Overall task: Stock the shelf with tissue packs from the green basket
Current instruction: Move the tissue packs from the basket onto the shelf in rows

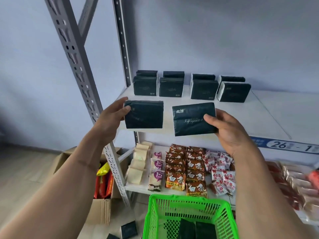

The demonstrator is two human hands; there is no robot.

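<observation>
My left hand [110, 118] grips a dark tissue pack [145, 114] by its left edge, held over the front of the white shelf [269, 116]. My right hand [226, 130] holds a second dark tissue pack [193, 119] with white lettering by its right edge, just above the shelf's front lip. Several dark packs [191, 86] stand in two rows at the back of the shelf. Below me sits the green basket [151, 213], and more dark packs [196, 228] lie in it.
The lower shelf [138, 188] carries rows of snack and noodle packets. A grey slotted upright [81, 66] rises at the left. An open cardboard box [101, 200] of packets stands on the floor, with two loose dark packs [128, 229] beside the basket.
</observation>
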